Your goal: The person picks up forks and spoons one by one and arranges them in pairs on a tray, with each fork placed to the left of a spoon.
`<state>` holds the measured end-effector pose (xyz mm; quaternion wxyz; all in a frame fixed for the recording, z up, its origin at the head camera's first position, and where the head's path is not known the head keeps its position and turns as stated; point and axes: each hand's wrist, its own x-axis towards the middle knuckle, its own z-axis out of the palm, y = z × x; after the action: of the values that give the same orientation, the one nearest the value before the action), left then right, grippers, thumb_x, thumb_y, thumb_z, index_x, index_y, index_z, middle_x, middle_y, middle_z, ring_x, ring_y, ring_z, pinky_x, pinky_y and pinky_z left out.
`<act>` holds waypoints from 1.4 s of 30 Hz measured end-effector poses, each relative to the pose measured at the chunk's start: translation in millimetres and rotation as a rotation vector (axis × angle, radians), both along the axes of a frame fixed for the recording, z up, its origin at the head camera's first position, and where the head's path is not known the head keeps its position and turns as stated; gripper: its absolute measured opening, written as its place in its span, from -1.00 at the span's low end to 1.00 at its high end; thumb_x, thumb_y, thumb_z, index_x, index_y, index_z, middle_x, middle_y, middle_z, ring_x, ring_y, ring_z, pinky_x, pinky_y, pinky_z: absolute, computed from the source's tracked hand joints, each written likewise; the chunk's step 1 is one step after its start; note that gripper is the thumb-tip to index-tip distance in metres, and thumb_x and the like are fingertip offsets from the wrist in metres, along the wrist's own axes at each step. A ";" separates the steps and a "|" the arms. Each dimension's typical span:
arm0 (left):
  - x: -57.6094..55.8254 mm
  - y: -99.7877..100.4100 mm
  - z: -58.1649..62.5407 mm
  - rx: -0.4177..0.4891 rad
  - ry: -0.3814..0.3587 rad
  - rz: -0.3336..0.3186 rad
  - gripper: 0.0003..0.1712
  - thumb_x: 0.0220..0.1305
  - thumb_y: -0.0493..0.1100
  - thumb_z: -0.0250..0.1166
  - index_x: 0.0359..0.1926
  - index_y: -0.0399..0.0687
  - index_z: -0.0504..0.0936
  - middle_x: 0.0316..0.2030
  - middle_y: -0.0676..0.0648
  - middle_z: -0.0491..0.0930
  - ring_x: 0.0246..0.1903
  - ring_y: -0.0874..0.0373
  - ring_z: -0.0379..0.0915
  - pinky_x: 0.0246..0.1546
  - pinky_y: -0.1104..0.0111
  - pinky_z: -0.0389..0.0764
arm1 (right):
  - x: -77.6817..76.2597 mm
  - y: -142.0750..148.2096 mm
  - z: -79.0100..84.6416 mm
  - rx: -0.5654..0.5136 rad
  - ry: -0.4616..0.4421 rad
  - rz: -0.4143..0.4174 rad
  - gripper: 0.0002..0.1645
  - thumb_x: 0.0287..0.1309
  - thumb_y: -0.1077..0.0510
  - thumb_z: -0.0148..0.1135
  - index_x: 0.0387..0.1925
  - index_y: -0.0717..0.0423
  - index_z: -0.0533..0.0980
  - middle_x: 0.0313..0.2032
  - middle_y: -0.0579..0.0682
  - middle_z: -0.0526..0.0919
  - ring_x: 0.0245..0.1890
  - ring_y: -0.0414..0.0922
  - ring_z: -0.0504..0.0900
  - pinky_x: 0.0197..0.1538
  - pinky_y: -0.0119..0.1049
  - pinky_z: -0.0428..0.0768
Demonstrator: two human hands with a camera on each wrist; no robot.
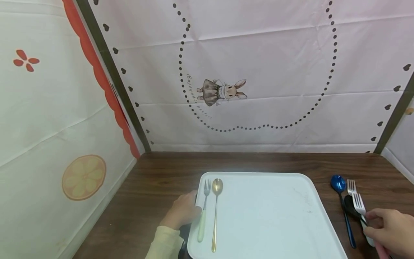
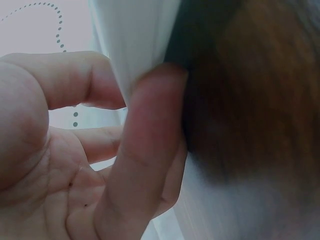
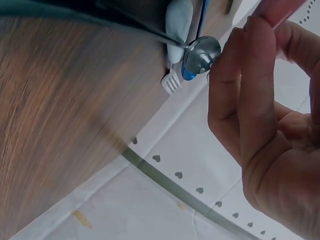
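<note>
On my remote feed, the left hand (image 1: 181,212) is pinching the side of the white tray (image 1: 268,216), which is sitting at the lower centre of the head view. A green-handled fork (image 1: 202,225) and a gold spoon (image 1: 217,187) are lying side by side on the tray, just in from that hand. Down in the lower right corner, I'm getting the right hand (image 1: 389,228) with thumb and fingers closed around a pink handle (image 3: 282,9); the fingers are blocking part of it, so I can't tell which head it belongs to. Near those fingers a dark spoon (image 1: 350,205) is lying across the white-handled fork (image 3: 179,30), another set of fork tines (image 1: 358,202) is poking up right by the fingertips, and a blue spoon (image 1: 338,183) is resting to their left on the brown wooden table (image 1: 155,187). Rabbit-print cloth (image 1: 275,72) is filling the top of the frame.
</note>
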<state>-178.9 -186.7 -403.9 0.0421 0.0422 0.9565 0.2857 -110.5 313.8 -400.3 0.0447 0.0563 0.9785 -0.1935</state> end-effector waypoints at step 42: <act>0.8 1.5 2.2 -0.005 0.005 0.008 -0.42 -0.01 -0.24 0.18 0.13 -0.25 0.41 -0.21 -0.19 0.54 -0.39 0.03 0.46 -0.29 0.00 0.61 | -7.2 -52.6 10.6 -0.160 0.044 0.014 -0.46 -0.19 0.14 0.22 -0.14 0.44 0.50 -0.64 -0.11 0.54 -0.72 -0.19 0.51 -0.66 -0.35 0.58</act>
<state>-178.2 -185.2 -401.7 0.0386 0.0389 0.9574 0.2834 -117.7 261.2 -389.6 0.0288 0.0416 0.9610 -0.2718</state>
